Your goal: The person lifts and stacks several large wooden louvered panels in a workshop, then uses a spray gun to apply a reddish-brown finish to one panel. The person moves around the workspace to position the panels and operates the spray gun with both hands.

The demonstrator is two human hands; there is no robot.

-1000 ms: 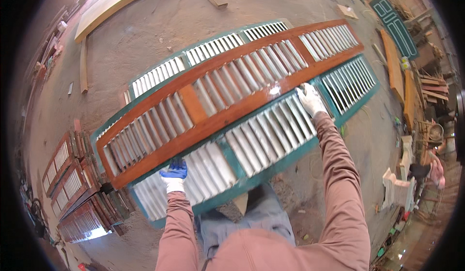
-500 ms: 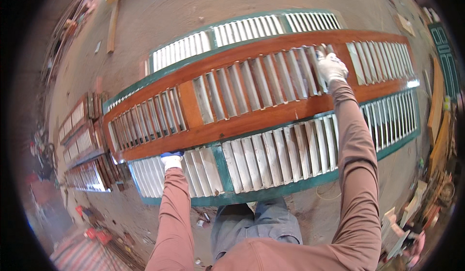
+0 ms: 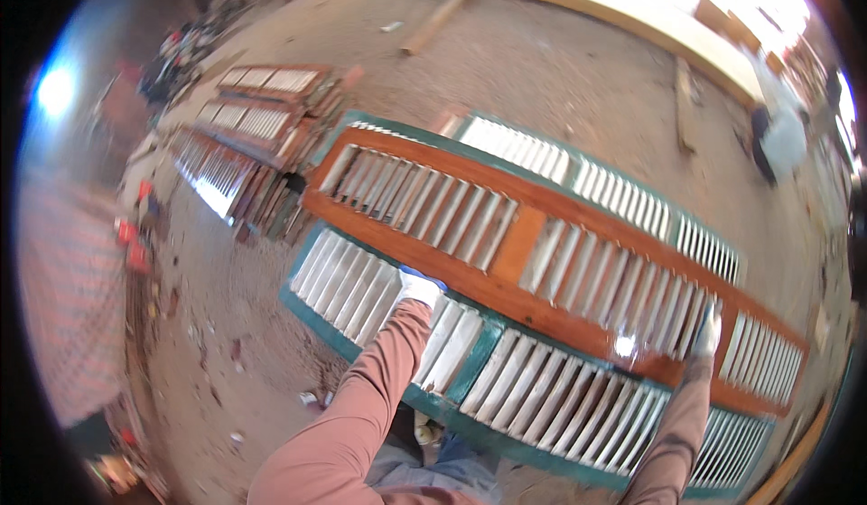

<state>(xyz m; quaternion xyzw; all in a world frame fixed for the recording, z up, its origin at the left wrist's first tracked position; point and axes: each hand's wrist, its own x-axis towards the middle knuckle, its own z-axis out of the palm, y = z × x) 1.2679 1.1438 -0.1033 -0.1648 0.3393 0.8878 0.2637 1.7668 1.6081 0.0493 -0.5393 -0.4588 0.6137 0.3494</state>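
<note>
A reddish-brown louvred shutter [image 3: 519, 238] with pale slats lies slantwise across two green-framed louvred shutters, the nearer one [image 3: 470, 369] and the farther one [image 3: 572, 169]. My left hand [image 3: 421, 286], in a white and blue glove, is at the brown shutter's near edge, above the nearer green shutter's slats. Its fingertips are hidden there and the hand looks closed on the edge. My right hand [image 3: 708, 331], gloved too, is at the slats near the right end of the brown shutter's middle section. Its fingers are together and blurred; what they hold cannot be made out.
More brown louvred panels [image 3: 244, 121] are stacked on the ground at the left. A large pale board [image 3: 623, 26] lies at the far right on wooden pieces [image 3: 684, 107]. Beyond it is a pale bundle-like shape [image 3: 784, 144]. Red items [image 3: 134, 243] and a striped sheet [image 3: 68, 288] are at far left.
My view has turned toward the left, bringing the stacked panels and the pale board into sight. Both hands stay at the brown shutter; my right fingers have shifted along the slats.
</note>
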